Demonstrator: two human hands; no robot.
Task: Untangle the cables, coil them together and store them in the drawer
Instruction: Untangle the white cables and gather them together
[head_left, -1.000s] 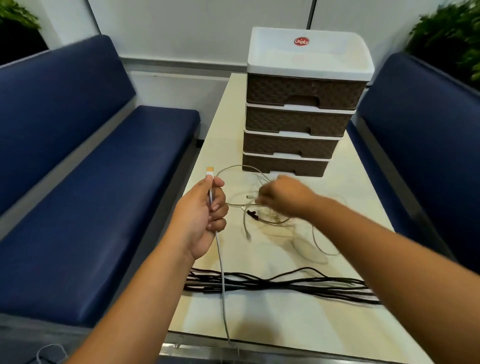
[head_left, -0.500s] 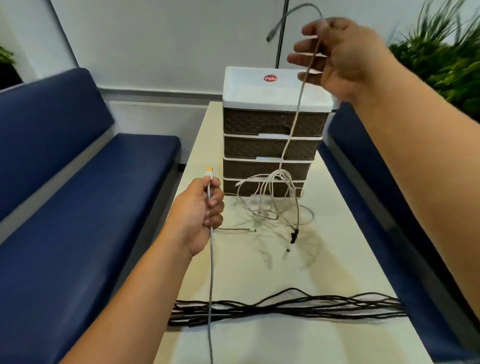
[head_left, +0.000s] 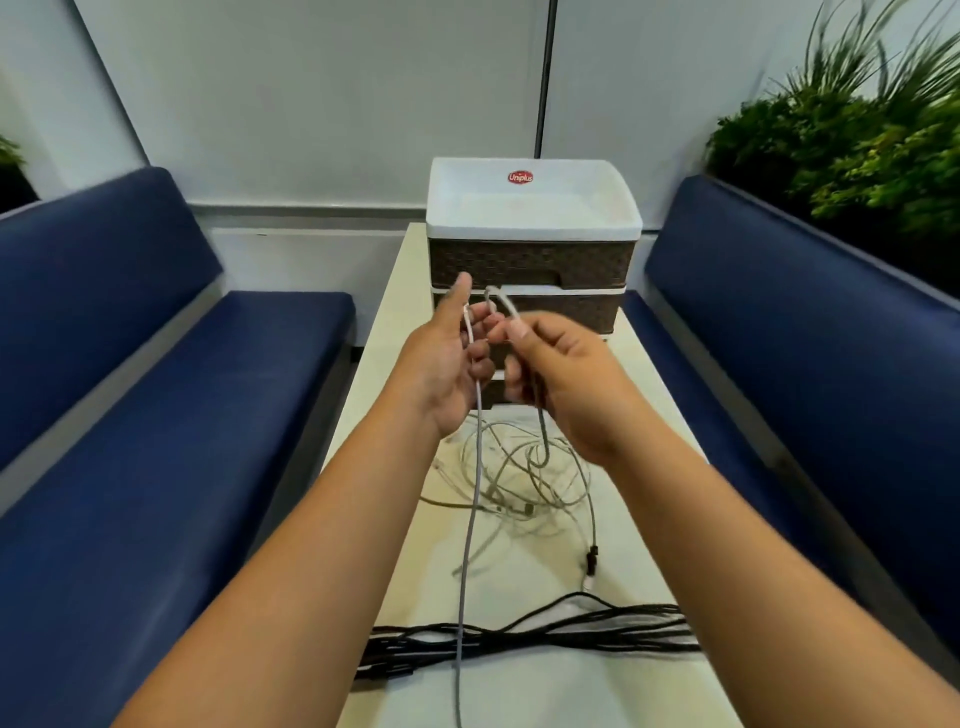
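Both hands are raised together above the table, in front of the drawer unit (head_left: 532, 270). My left hand (head_left: 447, 364) holds one end of a grey cable (head_left: 470, 525), which hangs straight down past the table's front edge. My right hand (head_left: 563, 379) pinches the same cable's other stretch, bent into a small loop between the two hands. Below them lies a loose tangle of pale cables (head_left: 519, 478) with a dark plug (head_left: 591, 561) at its right. A long bundle of black cables (head_left: 524, 636) stretches across the near part of the table.
The brown woven drawer unit with a white top tray stands at the far end of the narrow cream table (head_left: 649, 384), all drawers closed. Blue benches (head_left: 182, 415) run along both sides. Green plants (head_left: 852, 140) stand behind the right bench.
My right hand came down from high above the drawer unit to meet my left hand. My left hand rose and moved right. The lifted cable now forms a short loop between them.
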